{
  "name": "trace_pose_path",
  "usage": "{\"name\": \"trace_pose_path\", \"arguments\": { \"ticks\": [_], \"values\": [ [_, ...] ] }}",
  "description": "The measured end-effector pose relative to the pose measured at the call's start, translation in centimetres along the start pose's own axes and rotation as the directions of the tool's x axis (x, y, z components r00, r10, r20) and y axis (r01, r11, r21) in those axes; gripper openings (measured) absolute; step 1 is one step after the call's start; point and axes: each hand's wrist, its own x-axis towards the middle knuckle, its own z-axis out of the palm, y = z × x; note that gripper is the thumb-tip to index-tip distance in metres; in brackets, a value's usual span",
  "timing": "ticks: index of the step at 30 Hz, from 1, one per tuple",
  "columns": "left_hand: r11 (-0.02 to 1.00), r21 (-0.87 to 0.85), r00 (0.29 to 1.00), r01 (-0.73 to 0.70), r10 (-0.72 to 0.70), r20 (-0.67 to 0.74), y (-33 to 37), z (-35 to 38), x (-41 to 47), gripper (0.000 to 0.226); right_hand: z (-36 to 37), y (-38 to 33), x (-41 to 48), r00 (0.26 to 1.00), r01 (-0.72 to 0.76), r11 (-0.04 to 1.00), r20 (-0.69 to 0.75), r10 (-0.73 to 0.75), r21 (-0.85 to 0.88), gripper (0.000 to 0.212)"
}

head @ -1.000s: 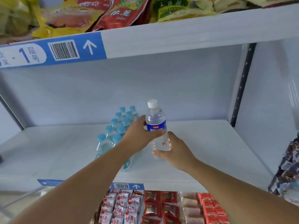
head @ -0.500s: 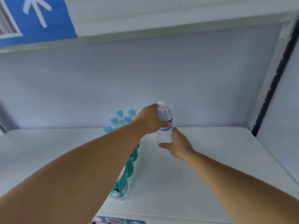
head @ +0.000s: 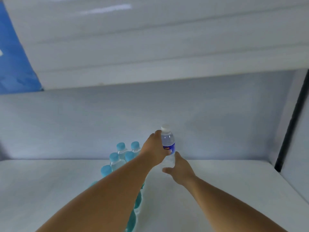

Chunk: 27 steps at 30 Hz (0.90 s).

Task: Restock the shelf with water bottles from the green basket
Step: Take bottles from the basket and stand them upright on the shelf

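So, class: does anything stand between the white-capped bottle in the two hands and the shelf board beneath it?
Nothing visible does. The left hand grips the white-capped bottle high, the right hand holds it low, over bare shelf board. The blue-capped bottles stand to its left, beside it, not under it.

A pale grey back panel (head: 66,124) filled the rear. Overhead ran a white upper board (head: 150,47) catching a streak of light, a blue label (head: 15,64) at its left; a black upright (head: 291,121) stood right.
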Motion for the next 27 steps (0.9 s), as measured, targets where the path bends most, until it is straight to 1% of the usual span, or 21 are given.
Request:
{"name": "trace_pose_path", "arguments": {
  "ticks": [5, 12, 14, 16, 18, 20, 23, 27],
  "values": [
    [1.0, 0.014, 1.0, -0.008, 0.009, -0.017, -0.8, 0.0, -0.2, 0.065, 0.4, -0.2, 1.0, 1.0, -0.003, 0.998, 0.023, 0.004, -0.061, 0.068],
    [0.999, 0.037, 0.997, 0.009, -0.006, -0.074, -0.3, -0.4, -1.7, 0.058, 0.9, -1.0, 0.5, 0.997, -0.056, 0.986, 0.039, 0.063, -0.16, 0.079],
    [0.999, 0.046, 0.996, 0.01, -0.005, -0.09, 0.0, -0.8, -2.8, 0.061, 0.9, -1.2, -0.1, 0.997, -0.066, 0.977, 0.018, 0.071, -0.2, 0.076],
    [0.995, 0.095, 0.994, 0.006, 0.004, -0.108, 0.0, -1.1, -4.1, 0.061, 0.5, -1.4, -1.0, 0.997, -0.074, 0.971, -0.002, 0.076, -0.228, 0.074],
    [0.989, 0.147, 0.994, 0.009, 0.008, -0.11, 0.1, -1.4, -5.8, 0.055, -0.3, -1.8, -2.4, 0.997, -0.08, 0.965, -0.002, 0.083, -0.251, 0.075],
    [0.983, 0.182, 0.997, -0.012, 0.027, -0.077, 0.2, -1.6, -8.0, 0.044, -1.0, -2.1, -4.2, 0.997, -0.075, 0.961, -0.004, 0.076, -0.265, 0.076],
    [0.972, 0.22, 0.996, -0.082, 0.089, -0.021, 0.5, -1.8, -12.1, 0.03, -2.0, -2.1, -7.6, 1.0, -0.012, 0.952, 0.011, 0.016, -0.305, 0.07],
    [0.943, 0.261, 0.978, -0.207, 0.2, 0.056, 1.0, -1.8, -18.0, 0.022, -2.9, -1.6, -12.4, 0.997, 0.08, 0.928, 0.009, -0.082, -0.364, 0.051]
  ]
}}
